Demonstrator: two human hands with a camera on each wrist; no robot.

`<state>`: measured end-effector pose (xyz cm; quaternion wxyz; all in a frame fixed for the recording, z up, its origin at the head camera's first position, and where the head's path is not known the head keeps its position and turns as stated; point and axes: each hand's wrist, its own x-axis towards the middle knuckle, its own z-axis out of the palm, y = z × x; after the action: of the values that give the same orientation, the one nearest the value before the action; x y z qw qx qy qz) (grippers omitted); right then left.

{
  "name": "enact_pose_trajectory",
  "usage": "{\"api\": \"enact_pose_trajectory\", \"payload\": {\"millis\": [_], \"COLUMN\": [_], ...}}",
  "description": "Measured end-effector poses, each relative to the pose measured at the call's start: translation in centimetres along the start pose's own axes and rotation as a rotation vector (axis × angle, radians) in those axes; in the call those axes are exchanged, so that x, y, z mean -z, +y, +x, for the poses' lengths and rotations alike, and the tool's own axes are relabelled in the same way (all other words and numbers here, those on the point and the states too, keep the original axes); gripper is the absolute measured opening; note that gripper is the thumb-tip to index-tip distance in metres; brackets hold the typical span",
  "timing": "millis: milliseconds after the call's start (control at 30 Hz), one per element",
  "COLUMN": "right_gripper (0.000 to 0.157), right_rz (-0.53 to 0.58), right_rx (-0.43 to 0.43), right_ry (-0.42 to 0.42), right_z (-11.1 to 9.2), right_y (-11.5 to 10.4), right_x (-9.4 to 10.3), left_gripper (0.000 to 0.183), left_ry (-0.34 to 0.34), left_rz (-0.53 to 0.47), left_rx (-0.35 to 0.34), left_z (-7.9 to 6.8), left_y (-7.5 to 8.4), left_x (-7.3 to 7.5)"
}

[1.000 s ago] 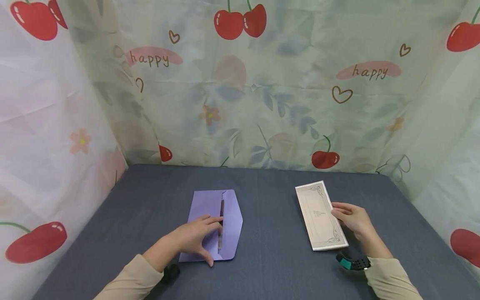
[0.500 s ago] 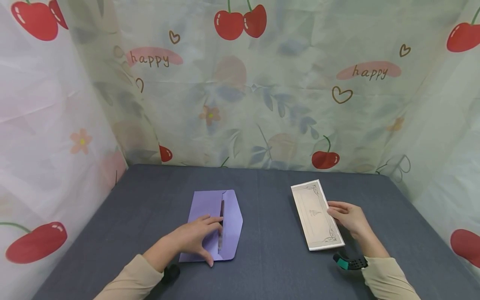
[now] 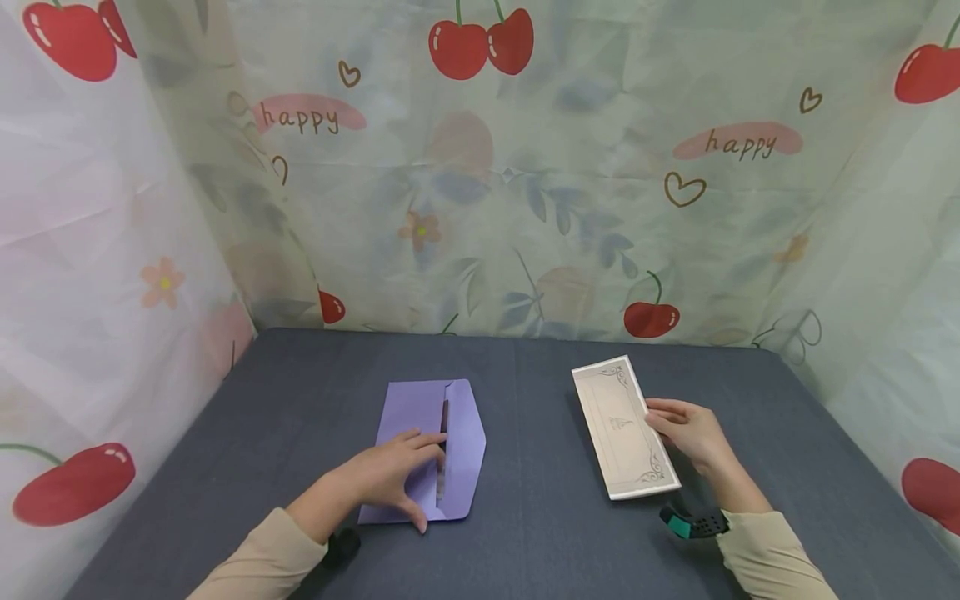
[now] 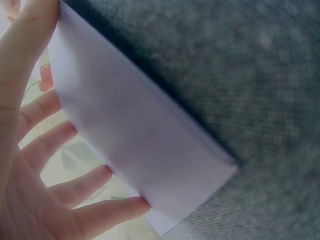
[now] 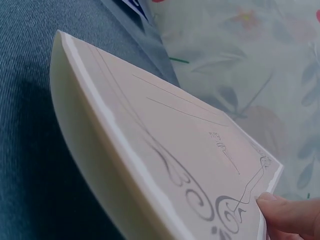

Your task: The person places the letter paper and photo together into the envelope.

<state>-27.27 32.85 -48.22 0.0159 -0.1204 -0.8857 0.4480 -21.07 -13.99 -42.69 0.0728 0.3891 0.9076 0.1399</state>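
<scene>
On the left of the table lies a purple envelope (image 3: 408,404), its pointed flap (image 3: 467,450) folded out to the right and a dark slit showing at its mouth. My left hand (image 3: 393,471) rests on it with spread fingers; in the left wrist view the fingertips (image 4: 132,207) touch the pale envelope face (image 4: 130,130). Off to the right, my right hand (image 3: 693,433) pinches the right edge of a cream folded card (image 3: 622,433) with dark scroll ornaments. The card (image 5: 165,130) is tilted above the cloth, and its two layers stand slightly apart in the right wrist view.
A dark grey cloth covers the table (image 3: 525,533). Behind it and at both sides hangs a printed curtain (image 3: 510,208) with cherries and flowers. A black and green band (image 3: 693,523) is on the right wrist, and a dark object (image 3: 341,548) sits under the left wrist.
My right hand has carried the card a little to the left, nearer the envelope. The left hand and the envelope have stayed in place.
</scene>
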Motion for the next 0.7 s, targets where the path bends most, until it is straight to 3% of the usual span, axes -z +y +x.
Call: {"api": "enact_pose_trajectory", "payload": {"millis": [700], "right_gripper": [0.045], "right_rz": [0.019], "right_rx": [0.061], "right_ry": [-0.017], "right_z": [0.6], "right_y": [-0.4], "right_x": [-1.9], "left_gripper": [0.072], "left_ry": [-0.005], "left_rz": [0.008], "left_rx": [-0.005], "left_z": [0.1], "left_y": [-0.2], "left_x": [0.0]}}
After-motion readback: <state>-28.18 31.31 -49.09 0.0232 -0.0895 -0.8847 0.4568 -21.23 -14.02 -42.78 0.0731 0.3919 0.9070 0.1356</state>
